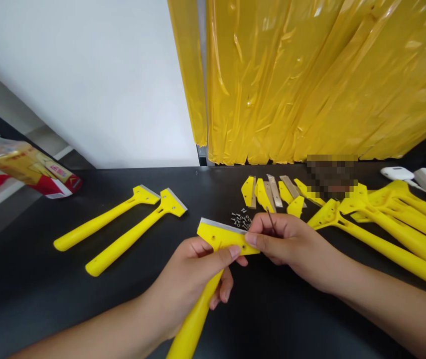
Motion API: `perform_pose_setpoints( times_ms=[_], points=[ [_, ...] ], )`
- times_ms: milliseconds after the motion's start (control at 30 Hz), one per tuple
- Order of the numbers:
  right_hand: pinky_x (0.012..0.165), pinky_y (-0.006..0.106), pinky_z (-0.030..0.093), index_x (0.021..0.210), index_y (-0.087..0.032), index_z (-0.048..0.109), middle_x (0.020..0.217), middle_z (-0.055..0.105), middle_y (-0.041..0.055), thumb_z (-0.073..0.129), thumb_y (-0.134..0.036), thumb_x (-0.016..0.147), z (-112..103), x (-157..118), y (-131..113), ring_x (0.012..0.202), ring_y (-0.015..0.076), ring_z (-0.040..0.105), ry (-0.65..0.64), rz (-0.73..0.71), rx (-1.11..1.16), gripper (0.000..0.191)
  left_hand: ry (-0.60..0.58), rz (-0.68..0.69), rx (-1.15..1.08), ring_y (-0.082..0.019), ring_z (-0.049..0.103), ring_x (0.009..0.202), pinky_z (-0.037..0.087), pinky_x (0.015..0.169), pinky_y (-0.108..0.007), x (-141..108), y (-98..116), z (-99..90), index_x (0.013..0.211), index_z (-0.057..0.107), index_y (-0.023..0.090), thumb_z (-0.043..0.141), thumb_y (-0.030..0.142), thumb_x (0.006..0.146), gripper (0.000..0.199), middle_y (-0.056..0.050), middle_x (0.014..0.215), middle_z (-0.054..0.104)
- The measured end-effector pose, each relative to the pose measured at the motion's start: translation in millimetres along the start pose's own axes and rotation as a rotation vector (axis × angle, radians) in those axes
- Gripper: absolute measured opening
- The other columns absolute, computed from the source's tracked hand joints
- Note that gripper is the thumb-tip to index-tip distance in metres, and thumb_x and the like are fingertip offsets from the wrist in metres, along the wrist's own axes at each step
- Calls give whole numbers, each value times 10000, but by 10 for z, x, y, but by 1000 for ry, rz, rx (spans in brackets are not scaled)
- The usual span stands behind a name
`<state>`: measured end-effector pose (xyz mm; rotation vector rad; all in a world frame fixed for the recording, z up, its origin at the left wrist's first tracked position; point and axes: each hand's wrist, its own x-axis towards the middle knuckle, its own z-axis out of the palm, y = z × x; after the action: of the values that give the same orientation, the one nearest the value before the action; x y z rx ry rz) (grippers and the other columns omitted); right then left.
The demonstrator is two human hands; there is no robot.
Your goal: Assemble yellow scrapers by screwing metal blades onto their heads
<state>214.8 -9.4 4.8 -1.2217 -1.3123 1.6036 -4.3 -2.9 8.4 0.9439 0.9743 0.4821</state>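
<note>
A yellow long-handled scraper (222,237) with a straight metal blade along its head is in the middle of the view. My left hand (194,271) is closed around its neck, thumb laid over the head. Two holes show in the head. My right hand (291,244) pinches the right end of the head at the blade edge. From between its fingers pokes a thin dark metal rod (270,222); its lower part is hidden. Just behind the hands lies a small pile of screws and nuts (239,218).
Two bladed scrapers (138,232) lie on the black table (63,289) at left, near a drink bottle (29,164). Yellow cover plates (248,192) and metal blades (274,190) lie behind. Several bladeless yellow handles (392,249) are piled at right, near a white device (397,173).
</note>
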Motion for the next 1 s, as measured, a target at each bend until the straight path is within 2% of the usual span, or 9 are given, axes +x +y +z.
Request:
perform_pose_setpoints(
  times_ms=[133, 333, 433, 500, 567, 667, 833, 1000],
  points=[
    [508, 259, 243, 788, -188, 633, 678, 551, -49, 735, -498, 966, -21, -7, 2, 575, 85, 342, 16, -22, -62, 372, -20, 5, -8, -76, 453, 388, 351, 407, -163, -6, 11, -6, 894, 759, 145, 701, 499, 968, 367, -10, 494, 612],
    [498, 265, 220, 787, -197, 588, 679, 475, -58, 698, -537, 980, -11, -23, 13, 563, 86, 311, 9, -15, -39, 406, -7, 5, -19, -77, 450, 379, 338, 402, -165, -12, 21, 8, 869, 759, 139, 714, 513, 953, 385, -11, 481, 604],
    [529, 274, 265, 782, -202, 590, 688, 480, -48, 684, -545, 987, 8, -29, -5, 592, 103, 348, 32, -22, -108, 410, -11, -14, -22, -75, 446, 372, 326, 403, -169, -7, 26, 1, 858, 758, 137, 713, 522, 950, 399, -14, 477, 604],
    [572, 283, 322, 845, -213, 622, 738, 505, -30, 643, -568, 1009, 0, -40, -34, 647, 127, 406, 96, -68, -191, 392, -10, -26, -14, -73, 446, 370, 322, 409, -172, -3, 34, -10, 844, 754, 135, 703, 522, 956, 406, -13, 472, 599],
    [643, 300, 391, 964, -242, 632, 816, 534, -9, 537, -595, 1058, -43, -58, -79, 731, 162, 476, 217, -165, -286, 378, 1, -24, -6, -70, 443, 368, 311, 416, -175, -2, 45, -22, 825, 744, 136, 692, 520, 964, 412, -10, 464, 590],
    [739, 345, 439, 1033, -286, 587, 878, 563, 7, 423, -540, 1111, -172, -93, -163, 814, 200, 532, 331, -249, -531, 313, 17, 2, -7, -71, 444, 370, 299, 423, -180, -2, 62, -38, 810, 729, 143, 688, 520, 967, 411, -8, 460, 585],
    [738, 373, 463, 1020, -308, 608, 911, 674, -13, 527, -381, 1069, -393, -133, -212, 795, 199, 624, 224, -203, -981, 119, 39, 11, -4, -68, 432, 368, 296, 432, -185, -7, 80, -36, 795, 712, 150, 700, 521, 960, 406, -6, 462, 588],
    [898, 417, 518, 1118, -282, 656, 1120, 746, 36, 504, -285, 1066, -479, -148, -110, 1019, 241, 703, 105, -377, -1137, 161, 49, 10, -15, -65, 425, 365, 293, 437, -189, -13, 68, -34, 794, 710, 149, 698, 514, 965, 403, -4, 461, 585]
  ],
)
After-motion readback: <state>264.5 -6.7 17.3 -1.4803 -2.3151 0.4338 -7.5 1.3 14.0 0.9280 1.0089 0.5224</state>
